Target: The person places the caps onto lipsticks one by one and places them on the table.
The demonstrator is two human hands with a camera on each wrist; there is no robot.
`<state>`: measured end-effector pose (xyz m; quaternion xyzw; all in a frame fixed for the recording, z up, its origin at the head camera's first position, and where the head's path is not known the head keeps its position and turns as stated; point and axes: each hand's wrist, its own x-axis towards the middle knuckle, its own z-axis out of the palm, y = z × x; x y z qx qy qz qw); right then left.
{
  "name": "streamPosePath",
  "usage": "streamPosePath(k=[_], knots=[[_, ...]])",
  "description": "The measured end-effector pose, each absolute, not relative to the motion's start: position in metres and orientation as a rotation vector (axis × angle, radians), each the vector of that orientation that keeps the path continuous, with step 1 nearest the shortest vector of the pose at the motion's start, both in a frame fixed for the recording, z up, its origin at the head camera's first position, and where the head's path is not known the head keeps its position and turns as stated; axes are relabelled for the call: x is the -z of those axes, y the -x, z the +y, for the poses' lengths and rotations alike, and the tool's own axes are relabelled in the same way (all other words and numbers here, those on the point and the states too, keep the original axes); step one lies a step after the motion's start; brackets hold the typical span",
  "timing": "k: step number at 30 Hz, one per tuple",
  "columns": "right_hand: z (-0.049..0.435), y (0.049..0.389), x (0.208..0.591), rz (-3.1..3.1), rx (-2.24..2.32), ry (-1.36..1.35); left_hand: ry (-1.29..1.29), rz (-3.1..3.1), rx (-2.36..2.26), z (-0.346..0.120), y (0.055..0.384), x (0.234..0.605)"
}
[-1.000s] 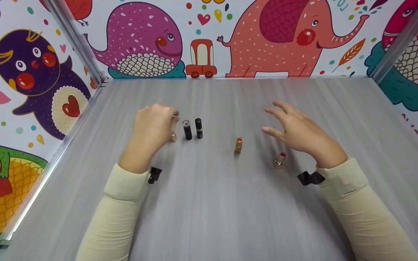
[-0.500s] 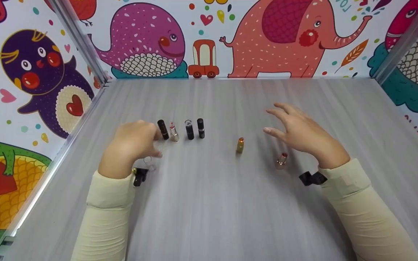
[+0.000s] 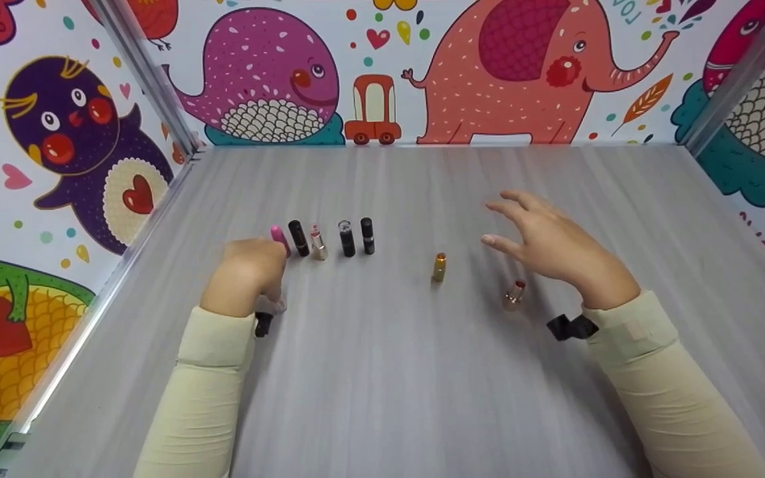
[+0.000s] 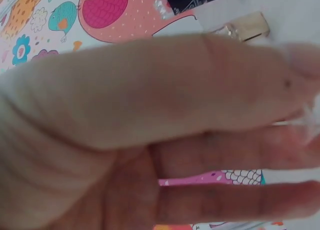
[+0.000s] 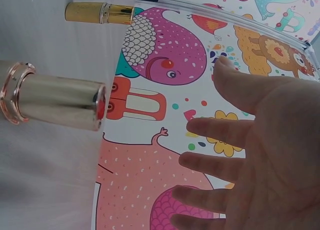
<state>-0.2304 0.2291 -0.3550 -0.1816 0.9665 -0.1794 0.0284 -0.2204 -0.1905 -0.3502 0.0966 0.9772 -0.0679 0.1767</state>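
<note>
My left hand is at the left of the table, fingers bent down and thumb and fingertips pinching a clear plastic cap. Just beyond it stands a pink-tipped lipstick, partly hidden by the hand. Rightward in a row stand a black lipstick tube, a gold lipstick with a pale red tip and two more black tubes, one a clear-topped tube. My right hand hovers with fingers spread, holding nothing. Below it stands a rose-gold lipstick with a red tip.
A gold lipstick with an orange tip stands mid-table between the hands. The far black tube ends the row on the right. Cartoon-printed walls close off the back and sides of the grey table.
My left hand has moved back from the row toward the left front, uncovering the black, gold and pink lipsticks, and now pinches the clear cap that stood by it. The right hand has stayed still.
</note>
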Motion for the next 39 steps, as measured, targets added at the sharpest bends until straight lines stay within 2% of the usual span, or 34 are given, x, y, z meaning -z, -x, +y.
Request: streamPosePath(k=[9, 17, 24, 34, 39], knots=[[0.232, 0.222, 0.359, 2.958, 0.533, 0.629, -0.43, 2.781, 0.271, -0.183, 0.219, 0.358], [0.258, 0.214, 0.363, 2.851, 0.615, 0.675, -0.596, 2.793, 0.23, -0.161, 0.211, 0.362], [0.292, 0.224, 0.398, 2.558, 0.835, 0.859, -0.758, 2.81, 0.273, -0.143, 0.207, 0.366], [0.309, 0.244, 0.443, 2.346, 1.164, 0.788, -0.763, 2.818, 0.347, -0.134, 0.207, 0.363], [0.309, 0.249, 0.453, 2.286, 1.259, 0.927, -0.746, 2.817, 0.3, -0.136, 0.208, 0.363]])
